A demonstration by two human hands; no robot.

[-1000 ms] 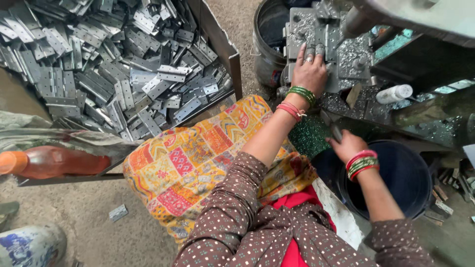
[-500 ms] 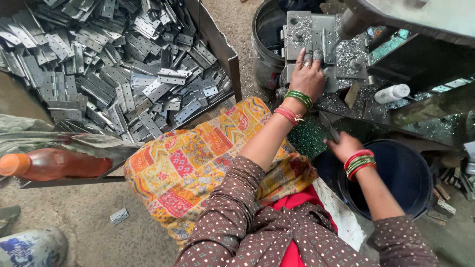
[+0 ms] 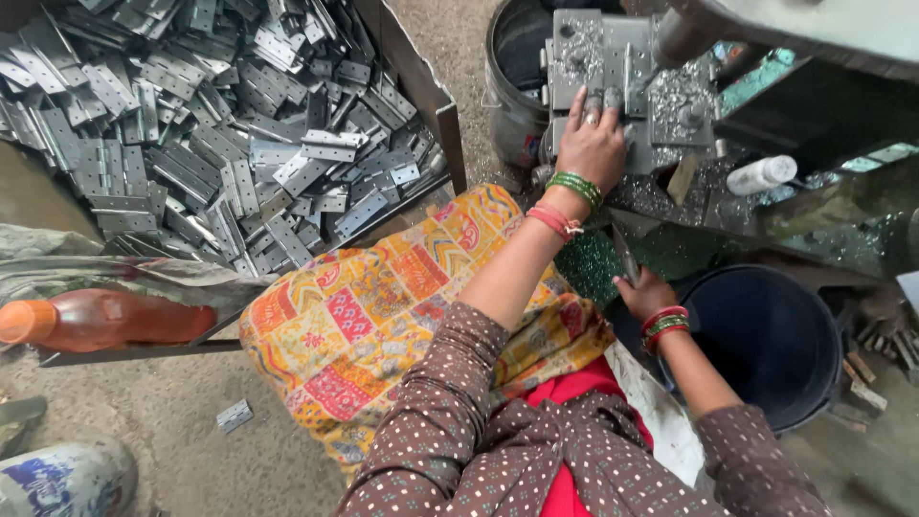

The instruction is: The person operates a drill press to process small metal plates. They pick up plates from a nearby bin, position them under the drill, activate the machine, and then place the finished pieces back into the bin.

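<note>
1. orange bottle [image 3: 100,322] lies at the left edge; small white bottle [image 3: 761,175] upper right.
2. grey metal plate [image 3: 613,72], flecked with shavings, top centre.
3. left hand [image 3: 592,144] lies flat on it, fingers spread.
4. right hand [image 3: 647,292] pinches a thin tool [image 3: 624,257] beside the dark bucket [image 3: 766,335].

Grey, dull-silver metal hinges [image 3: 220,144] fill the crate; the press plate [image 3: 622,77] is grey, speckled with pale shavings. The sleeves [image 3: 450,421] are brown with small pale dots; the lap cloth [image 3: 383,316] is yellow-orange patchwork with red squares; the bangles [image 3: 574,187] are green and red. The bottle [image 3: 105,321] is orange-red; the bucket [image 3: 766,335] is dark blue.
</note>
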